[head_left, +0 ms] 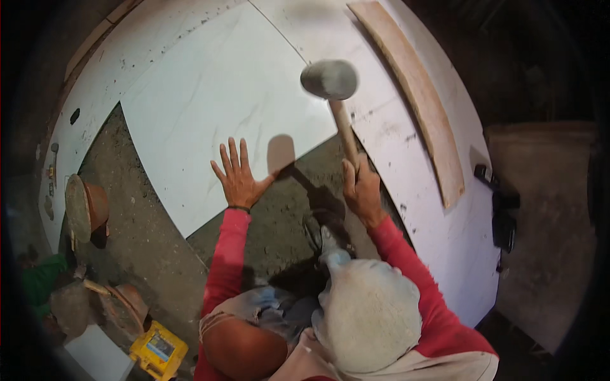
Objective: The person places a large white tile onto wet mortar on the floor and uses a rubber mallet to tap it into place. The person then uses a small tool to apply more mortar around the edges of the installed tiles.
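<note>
My right hand [364, 192] is closed round the wooden handle of a rubber mallet [330, 79]. The mallet's dark head is raised, with its shadow falling on the tile and mortar below. My left hand [243, 174] lies flat with fingers spread on the near edge of a large white marble-look floor tile [203, 95]. Its palm is empty. Grey mortar [264, 232] lies exposed in front of my knees, along the tile's near edge.
A long wooden board [416, 95] lies on the tiles at right, with black objects [504, 232] near the edge. On the left are a mortar bucket [89, 206], a trowel-like tool [117, 301], a yellow case [159, 350] and a white tile piece [98, 355].
</note>
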{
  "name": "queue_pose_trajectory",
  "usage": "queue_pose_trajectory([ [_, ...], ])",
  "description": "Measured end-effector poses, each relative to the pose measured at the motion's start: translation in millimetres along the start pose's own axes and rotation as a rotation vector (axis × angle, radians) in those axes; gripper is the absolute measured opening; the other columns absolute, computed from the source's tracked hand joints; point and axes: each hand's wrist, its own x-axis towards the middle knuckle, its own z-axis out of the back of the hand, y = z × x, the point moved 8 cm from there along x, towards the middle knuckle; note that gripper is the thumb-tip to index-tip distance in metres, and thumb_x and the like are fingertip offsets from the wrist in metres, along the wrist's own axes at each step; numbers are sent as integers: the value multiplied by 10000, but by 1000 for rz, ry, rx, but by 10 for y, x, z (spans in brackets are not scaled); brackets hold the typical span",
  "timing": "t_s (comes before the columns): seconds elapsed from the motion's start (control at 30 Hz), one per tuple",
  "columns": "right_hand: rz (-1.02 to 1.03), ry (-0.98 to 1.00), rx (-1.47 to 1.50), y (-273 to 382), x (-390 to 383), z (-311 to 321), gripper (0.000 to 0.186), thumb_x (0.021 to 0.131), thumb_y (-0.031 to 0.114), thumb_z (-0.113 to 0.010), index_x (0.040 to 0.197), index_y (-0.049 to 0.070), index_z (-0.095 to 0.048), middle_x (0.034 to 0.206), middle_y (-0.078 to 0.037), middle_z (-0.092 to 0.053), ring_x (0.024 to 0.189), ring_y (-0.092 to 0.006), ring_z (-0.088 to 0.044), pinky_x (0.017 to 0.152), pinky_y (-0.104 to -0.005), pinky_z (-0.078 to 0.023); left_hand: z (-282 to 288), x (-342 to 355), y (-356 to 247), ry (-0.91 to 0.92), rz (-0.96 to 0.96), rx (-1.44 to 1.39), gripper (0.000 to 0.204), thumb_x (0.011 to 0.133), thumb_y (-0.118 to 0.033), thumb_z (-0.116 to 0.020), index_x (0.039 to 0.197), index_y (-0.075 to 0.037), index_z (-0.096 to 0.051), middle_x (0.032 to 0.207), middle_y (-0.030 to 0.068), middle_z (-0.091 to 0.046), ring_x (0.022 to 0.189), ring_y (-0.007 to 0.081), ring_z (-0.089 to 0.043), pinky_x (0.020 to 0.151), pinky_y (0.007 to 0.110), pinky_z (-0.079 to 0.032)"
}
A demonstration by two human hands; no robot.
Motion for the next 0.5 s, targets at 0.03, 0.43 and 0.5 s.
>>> queue_pose_trajectory([
  [0.03,43,-64,37,35,-32,72,196,967,195,-556,968,35,-442,617,-259,-550,584,-465,-585,451,-504,-383,-68,1,-13,33,17,-4,1157,701,-847,-514,1543,-130,-173,1606,135,-103,1481,344,-44,1114,666,-26],
  [0.43,-93,23,-273,-673,-199,-115,245,977,279,-534,968,49,-450,607,-276,-555,590,-480,-580,457,-545,-405,-42,219,-222,43,-53,-24,1124,732,-789,-544,1537,-95,-179,1606,114,-124,1483,341,-38,1116,670,-32],
  [0.5,-103,39,-95,-528,-157,-125,232,975,256,-540,966,42,-450,601,-271,-544,600,-477,-580,451,-538,-387,-43,298,-304,26,-96,-69,1115,738,-746,-589,1536,-88,-174,1604,111,-141,1483,331,-52,1121,661,-47],
])
